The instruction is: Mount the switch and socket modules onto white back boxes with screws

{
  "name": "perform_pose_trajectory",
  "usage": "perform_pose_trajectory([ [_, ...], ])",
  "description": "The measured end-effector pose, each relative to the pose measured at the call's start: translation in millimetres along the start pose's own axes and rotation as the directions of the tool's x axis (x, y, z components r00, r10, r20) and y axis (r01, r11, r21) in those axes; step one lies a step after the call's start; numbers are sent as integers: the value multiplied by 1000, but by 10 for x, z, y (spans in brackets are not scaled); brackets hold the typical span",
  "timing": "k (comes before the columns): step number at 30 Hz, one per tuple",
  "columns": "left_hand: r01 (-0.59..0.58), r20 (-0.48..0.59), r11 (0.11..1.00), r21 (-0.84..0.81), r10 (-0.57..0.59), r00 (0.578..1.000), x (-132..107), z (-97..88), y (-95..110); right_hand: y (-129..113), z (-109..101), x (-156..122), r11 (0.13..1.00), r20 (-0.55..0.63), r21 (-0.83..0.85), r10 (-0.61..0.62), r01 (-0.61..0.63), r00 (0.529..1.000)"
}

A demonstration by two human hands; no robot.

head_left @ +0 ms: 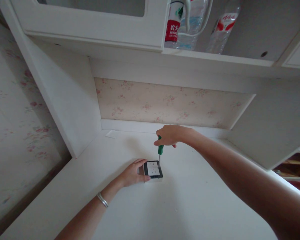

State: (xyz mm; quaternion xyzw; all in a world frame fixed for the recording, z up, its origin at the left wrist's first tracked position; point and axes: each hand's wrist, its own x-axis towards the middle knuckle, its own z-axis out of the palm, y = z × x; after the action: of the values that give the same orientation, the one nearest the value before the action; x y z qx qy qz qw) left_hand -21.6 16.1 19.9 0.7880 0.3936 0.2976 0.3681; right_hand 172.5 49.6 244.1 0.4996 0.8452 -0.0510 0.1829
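Observation:
A power socket [153, 168] with a white face and a dark frame lies face up on the white desk top. My left hand [135, 174] grips it from the left, thumb on the near edge and fingers on the far edge. My right hand [168, 135] is closed round the green handle of a screwdriver [160, 150]. The screwdriver stands nearly upright, its metal shaft reaching down to the right side of the socket's frame. Whether the tip sits in a screw is too small to tell.
Behind the socket, a flat white plate [111, 134] lies at the back left of the desk [190, 200]. Overhead, a white cabinet [95, 31] holds a red-labelled bottle [172, 30] and another clear bottle [223, 30]. Side panels stand left and right.

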Motion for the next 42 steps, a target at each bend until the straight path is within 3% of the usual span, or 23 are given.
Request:
perform_pose_trajectory([
  [3, -7, -13, 1000, -1, 7, 1000, -3, -3, 12, -10, -27, -8, 998, 8, -21, 57, -57, 998],
  [8, -22, -9, 1000, 9, 22, 1000, -6, -9, 31, 3, -53, -10, 993, 52, 81, -86, 82, 995],
  [12, -16, -13, 1000, 12, 16, 1000, -7, -11, 35, 21, -25, 14, 1000, 6, 3, 8, -8, 1000],
  [17, -16, -9, 1000, 21, 16, 1000, -9, -16, 49, 66, 18, 14, 988, 19, 119, -99, 96, 995],
  [22, 3, 4, 1000, 22, -3, 1000, -14, -27, 51, 150, 40, -39, 998, -69, 52, 35, -31, 997],
  [26, 14, 30, 999, 40, -15, 999, -18, -23, 5, 367, 110, -193, 965, -237, 247, 151, -91, 960],
  [29, 20, 36, 998, 62, -22, 999, -13, 7, -33, 561, 341, -320, 899, -353, 419, 292, -129, 889],
  [32, 42, -2, 995, 92, -42, 999, -5, 45, -43, 681, 765, -399, 836, -401, 528, 401, -151, 824],
  [35, 48, -24, 995, 86, -46, 999, -11, 54, -31, 698, 1284, -432, 770, -399, 613, 493, -176, 773],
  [38, 48, 24, 998, 40, -49, 998, -8, 22, -31, 655, 1766, -444, 705, -402, 695, 542, -140, 738],
  [40, 53, 53, 999, -9, -53, 997, 28, -24, -60, 625, 2025, -448, 647, -390, 753, 582, -116, 714],
  [42, 66, 13, 998, 14, -66, 998, 105, -109, -128, 609, 2222, -450, 582, -352, 807, 616, -105, 705],
])
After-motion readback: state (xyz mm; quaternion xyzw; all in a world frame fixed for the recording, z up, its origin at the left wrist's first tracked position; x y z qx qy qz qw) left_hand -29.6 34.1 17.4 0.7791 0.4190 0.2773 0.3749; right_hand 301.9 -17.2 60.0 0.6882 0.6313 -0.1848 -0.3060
